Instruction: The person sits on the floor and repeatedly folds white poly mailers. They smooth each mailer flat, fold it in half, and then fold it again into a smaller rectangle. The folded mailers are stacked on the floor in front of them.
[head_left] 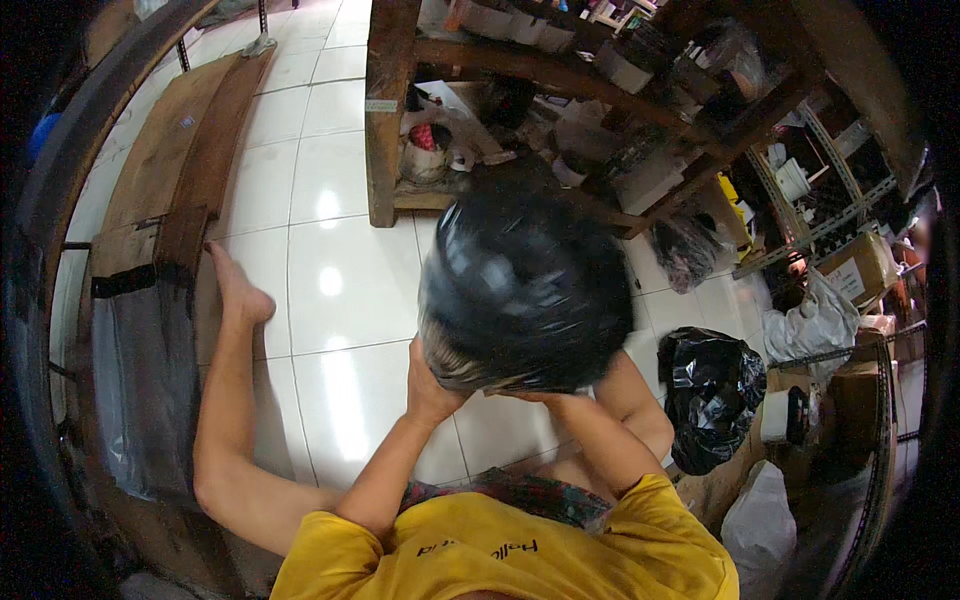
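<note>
A large round bundle [525, 290] in shiny black plastic is held up in front of me, its surface smeared by motion. A paler, tan patch shows at its lower left. My left hand [433, 388] grips the lower left side, with the fingers mostly hidden against it. Under the lower right edge, my right hand [543, 398] supports it, and those fingers are largely covered by the bundle. What is inside the plastic cannot be seen.
White floor tiles [335, 285] lie around my bare legs. Long cardboard pieces [160, 170] stretch along the left. A wooden shelf [390, 130] full of goods stands ahead. At the right are a black plastic bag [712, 400], a white bag [760, 510] and a metal rack [815, 240].
</note>
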